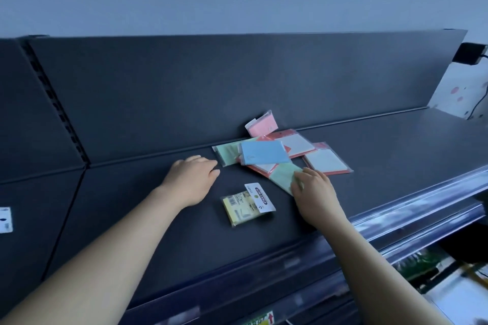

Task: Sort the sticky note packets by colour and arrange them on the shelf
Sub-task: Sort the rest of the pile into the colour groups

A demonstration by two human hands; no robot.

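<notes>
The right hand point(313, 187) covers part of a green packet point(283, 176); the blue packet point(262, 152) hides packets beneath; lower shelves point(412, 264) are blurred.

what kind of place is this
Probably a shop aisle: a dark metal display shelf with a price-label strip along its front edge, and retail-packed sticky note packets lying on it.

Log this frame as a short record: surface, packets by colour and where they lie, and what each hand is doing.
surface: dark shelf
pile: blue packet on top; red-edged packets and a green packet around it
leaning on back panel: pink packet
apart from pile: yellow packet, lying near the front
left hand: flat on shelf, holding nothing
right hand: fingers on green packet at pile's front edge
sorting: not yet done
</notes>
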